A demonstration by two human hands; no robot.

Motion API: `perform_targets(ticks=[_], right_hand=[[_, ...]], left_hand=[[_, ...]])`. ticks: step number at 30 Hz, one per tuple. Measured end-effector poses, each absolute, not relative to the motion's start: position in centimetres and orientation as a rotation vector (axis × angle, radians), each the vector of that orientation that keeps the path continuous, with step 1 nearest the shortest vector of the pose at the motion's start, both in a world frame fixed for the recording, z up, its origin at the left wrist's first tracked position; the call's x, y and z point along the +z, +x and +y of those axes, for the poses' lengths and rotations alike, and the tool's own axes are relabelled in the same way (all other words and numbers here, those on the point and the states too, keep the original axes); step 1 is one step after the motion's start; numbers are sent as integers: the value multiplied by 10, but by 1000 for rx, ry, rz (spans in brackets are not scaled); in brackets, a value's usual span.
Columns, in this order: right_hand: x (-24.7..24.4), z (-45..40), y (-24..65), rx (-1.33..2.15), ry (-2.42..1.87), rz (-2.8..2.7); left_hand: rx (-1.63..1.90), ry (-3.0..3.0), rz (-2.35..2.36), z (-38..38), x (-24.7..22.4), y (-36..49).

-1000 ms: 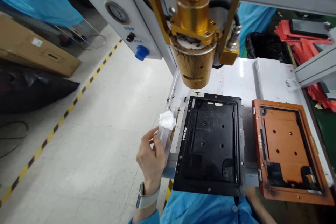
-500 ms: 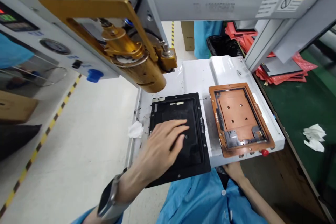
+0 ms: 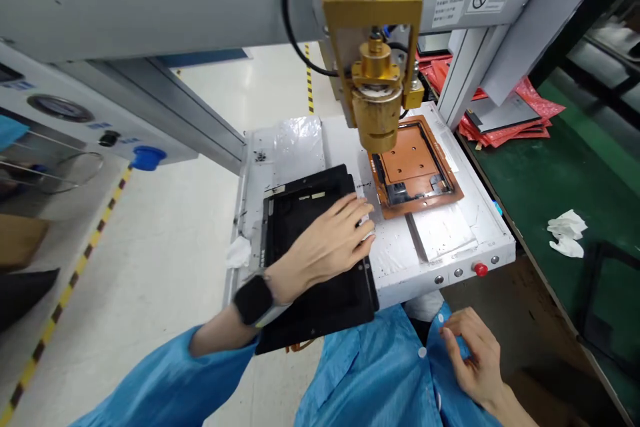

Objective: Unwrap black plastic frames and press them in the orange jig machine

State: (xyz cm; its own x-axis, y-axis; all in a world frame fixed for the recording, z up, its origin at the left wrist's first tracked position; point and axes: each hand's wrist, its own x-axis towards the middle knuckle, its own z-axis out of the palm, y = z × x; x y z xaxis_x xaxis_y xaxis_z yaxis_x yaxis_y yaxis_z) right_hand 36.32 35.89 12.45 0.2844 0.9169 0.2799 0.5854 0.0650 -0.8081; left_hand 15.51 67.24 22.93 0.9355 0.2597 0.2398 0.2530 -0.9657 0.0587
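Note:
My left hand (image 3: 337, 240) lies across the right side of a black tray-like fixture (image 3: 320, 323), fingers stretched toward its edge. It grips nothing that I can see; its palm hides part of the fixture. My right hand (image 3: 475, 353) hangs in front of my body, below the machine's front edge. Its fingers are loosely bent, thumb apart, with nothing visible in them. An orange-brown fixture (image 3: 407, 163) with a thin dark frame (image 3: 397, 193) set in it sits on the machine bed. A gold cylindrical head (image 3: 377, 110) hangs over its far left part.
A grey beam (image 3: 175, 7) spans the machine above the bed. A red button (image 3: 480, 269) is on the front face. Crumpled white tissues (image 3: 567, 233) lie on the green table (image 3: 530, 177), with red padded sheets (image 3: 535, 110) behind. Another tissue (image 3: 239, 252) lies left of the black fixture.
The gold head has moved rightward over the orange-brown fixture, which has slid back from the front edge. My right hand has come out from under the machine's edge. The camera view has shifted.

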Motion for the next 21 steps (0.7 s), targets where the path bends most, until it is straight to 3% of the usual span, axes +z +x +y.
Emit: perform_targets(ticks=[5,9,13,21], right_hand=[[184,432,312,292,-1308,-1766],[186,481,262,134,-1341,-2286],[178,511,236,105,-1360,-2573],[213,537,260,336,-1426,-2677]], left_hand=[[609,2878,535,674,314,112],[675,2582,1125,669,360,73],[592,2200,1463,668,367,51],[885,2013,1430,675,353,24]])
